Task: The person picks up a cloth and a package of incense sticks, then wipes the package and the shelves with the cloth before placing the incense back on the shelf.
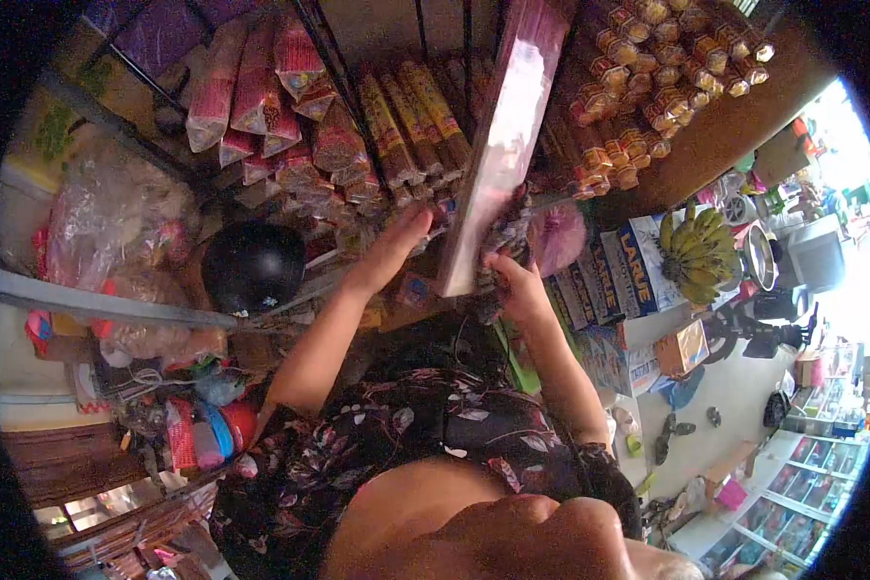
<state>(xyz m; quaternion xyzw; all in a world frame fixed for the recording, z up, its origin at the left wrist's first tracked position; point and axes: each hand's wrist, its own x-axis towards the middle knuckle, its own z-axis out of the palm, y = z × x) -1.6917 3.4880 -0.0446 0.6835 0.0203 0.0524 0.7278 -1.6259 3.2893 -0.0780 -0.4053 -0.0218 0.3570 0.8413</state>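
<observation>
A long, narrow pack (506, 135) in shiny clear plastic, pink toward its far end, stands tilted in front of me. My right hand (518, 287) is closed on its near right edge, thumb against the side and the other fingers mostly hidden. My left hand (392, 251) is just left of the pack, its visible fingers stretched toward it and a small gap showing between. Behind the hands, yellow-labelled long packs (411, 121) lie stacked on a rack. Pink-wrapped long packs (256, 92) are piled left of them.
Bundles with gold ends (662, 72) fill the upper right. A black helmet (253, 268) sits by a metal rail (116, 302) at left. Right of me are stacked LARUE cartons (638, 266), green bananas (694, 253), a cardboard box (681, 348) and glass display cases (793, 493).
</observation>
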